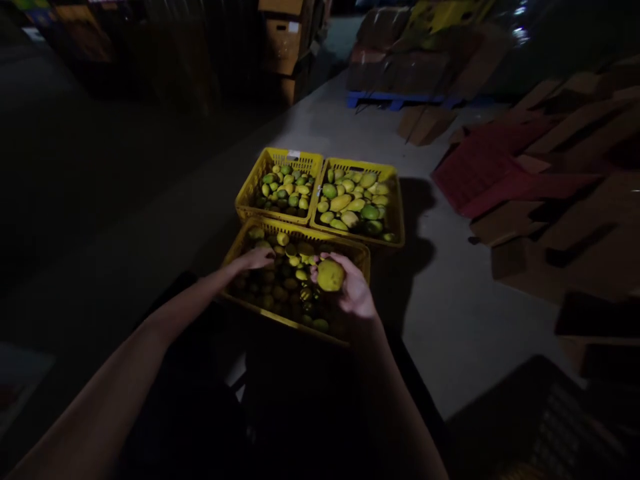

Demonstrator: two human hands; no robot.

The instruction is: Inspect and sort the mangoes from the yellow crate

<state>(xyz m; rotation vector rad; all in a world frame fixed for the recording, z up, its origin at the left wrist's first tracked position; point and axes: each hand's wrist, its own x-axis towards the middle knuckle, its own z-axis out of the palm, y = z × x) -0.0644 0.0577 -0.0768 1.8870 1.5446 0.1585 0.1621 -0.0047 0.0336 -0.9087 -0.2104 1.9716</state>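
My right hand (356, 288) is closed around a large yellow-green lemon (331, 275), held above the right part of the near yellow crate (280, 319). Over that crate's left side is my left hand (257, 258), its fingers curled downward; whatever they hold, if anything, is lost in shadow. Yellow and green lemons (301, 275) lie in the near crate, many of them in the dark. Just behind stand two more yellow crates. The back left crate (244, 200) has smaller yellow and green fruit, and the back right crate (400, 213) has larger lemons.
A red crate (487, 170) and a heap of cardboard boxes (590, 227) lie on the floor at right. Farther back are a blue pallet (383, 100) with wrapped goods and a stack of cartons (283, 47). Deep shadow covers the left side.
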